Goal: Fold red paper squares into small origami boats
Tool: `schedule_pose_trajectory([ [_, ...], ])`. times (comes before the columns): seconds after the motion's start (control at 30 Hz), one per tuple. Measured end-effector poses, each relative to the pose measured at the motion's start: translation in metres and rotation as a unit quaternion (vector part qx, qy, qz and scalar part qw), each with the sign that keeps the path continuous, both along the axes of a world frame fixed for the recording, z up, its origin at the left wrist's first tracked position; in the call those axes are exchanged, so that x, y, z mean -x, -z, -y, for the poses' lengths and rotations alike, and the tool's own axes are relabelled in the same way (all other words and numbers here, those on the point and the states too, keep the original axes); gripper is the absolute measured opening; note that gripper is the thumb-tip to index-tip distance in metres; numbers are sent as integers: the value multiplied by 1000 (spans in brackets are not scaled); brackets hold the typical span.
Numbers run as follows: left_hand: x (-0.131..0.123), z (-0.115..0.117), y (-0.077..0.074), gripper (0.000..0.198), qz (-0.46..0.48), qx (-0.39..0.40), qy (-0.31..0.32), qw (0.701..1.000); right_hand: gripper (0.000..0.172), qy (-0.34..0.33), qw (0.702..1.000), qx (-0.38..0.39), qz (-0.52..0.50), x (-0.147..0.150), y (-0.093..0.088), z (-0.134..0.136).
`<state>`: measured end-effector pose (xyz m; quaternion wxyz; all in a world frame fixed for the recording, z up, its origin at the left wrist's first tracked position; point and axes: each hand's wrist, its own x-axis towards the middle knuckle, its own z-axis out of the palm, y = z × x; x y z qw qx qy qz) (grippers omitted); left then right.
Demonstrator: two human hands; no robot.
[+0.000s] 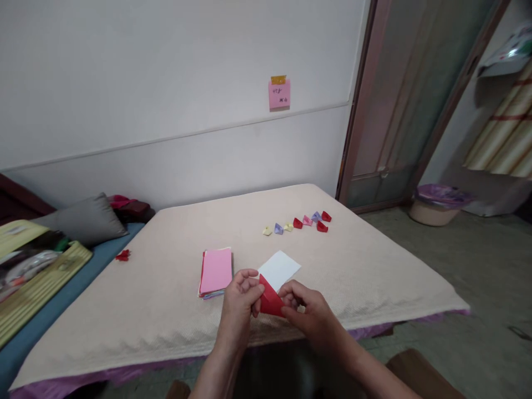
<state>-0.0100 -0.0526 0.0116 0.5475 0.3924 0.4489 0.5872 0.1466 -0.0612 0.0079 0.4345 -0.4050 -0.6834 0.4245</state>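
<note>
Both my hands pinch one sheet of paper above the near edge of the table. The sheet is red on one side and white on the other, partly folded, with the white side pointing away from me. My left hand grips its left red corner with closed fingers. My right hand holds the lower right of the red part, fingers also closed. A stack of coloured paper with a pink sheet on top lies just left of my hands.
Several small folded paper pieces in yellow, purple, pink and red lie in a row farther back on the beige-covered table. A red folded piece rests at the left, near a grey cushion. A pink note hangs on the wall.
</note>
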Motion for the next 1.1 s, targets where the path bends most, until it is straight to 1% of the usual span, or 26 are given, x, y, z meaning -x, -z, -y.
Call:
schedule_pose_trajectory([
  [0.13, 1, 1, -2, 19, -33, 25, 34, 999, 17, 4, 1000, 13, -2, 1, -2, -1],
  [0.27, 1, 1, -2, 18, -31, 29, 30, 999, 19, 12, 1000, 1, 5, 1, -6, 0],
  [0.37, 2, 0, -1, 17, -37, 17, 35, 999, 15, 13, 1000, -7, 1, -1, -8, -1],
  [0.5, 3, 0, 1, 17, -49, 16, 47, 998, 17, -5, 1000, -4, -21, -3, -5, -3],
  [0.67, 2, 1, 2, 16, -52, 16, 67, 996, 14, 11, 1000, 1, -4, -2, 2, -3],
  [0.87, 0, 3, 1, 15, -47, 31, 78, 995, 13, 28, 1000, 3, 2, 1, 3, -2],
  [1.0, 0, 1, 4, 15, -45, 36, 83, 995, 12, -21, 999, 35, -9, 1, 1, -3],
  [1.1, 0, 1, 5, 15, -49, 37, 83, 995, 17, -64, 996, 54, -14, 0, 0, -1],
])
